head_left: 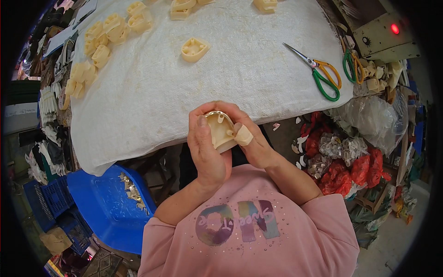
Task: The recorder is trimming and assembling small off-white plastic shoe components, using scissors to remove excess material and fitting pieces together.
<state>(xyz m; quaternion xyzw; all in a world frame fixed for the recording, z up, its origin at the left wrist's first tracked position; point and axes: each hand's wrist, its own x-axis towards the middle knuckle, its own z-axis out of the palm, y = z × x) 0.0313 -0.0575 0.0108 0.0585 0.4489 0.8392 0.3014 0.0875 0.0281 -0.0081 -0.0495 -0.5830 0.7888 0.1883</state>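
Note:
Close to my body, at the table's near edge, both hands hold a hollow cream plastic shell (218, 129) with a shiny gold rim. Its inner side with small posts faces up. My left hand (205, 154) wraps round its left side, thumb along the rim. Curled round the far and right side is my right hand (255, 143). A cream wrap or guard (243, 135) sits at the right thumb; what exactly it is, I cannot tell. A similar cream part (194, 49) without gold lies alone on the white sheet ahead.
A white woven sheet (152, 87) covers the table. Several cream parts (115, 28) sit at the far left. Scissors (320, 74) with green and yellow handles lie right, another pair (353, 64) beyond. A blue bin (104, 207) with gold pieces stands lower left; red bags (341, 173) lie right.

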